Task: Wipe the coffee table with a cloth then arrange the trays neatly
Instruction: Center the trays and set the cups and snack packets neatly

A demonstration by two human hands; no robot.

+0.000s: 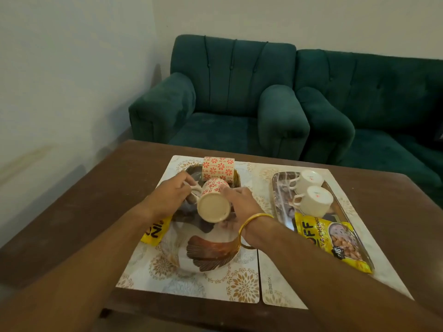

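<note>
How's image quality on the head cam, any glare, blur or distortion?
Head view: dim, warm, even light, no hard shadows; reflective streaks on the glossy right tray; wide-angle bending at the table edges and forearms; the hands and red-patterned mug are slightly soft, and packet print only partly legible.

Two placemats lie side by side on the worktop. Left tray on the left mat carries two mugs; right tray holds two cups behind a packet. Sofa stands behind.
</note>
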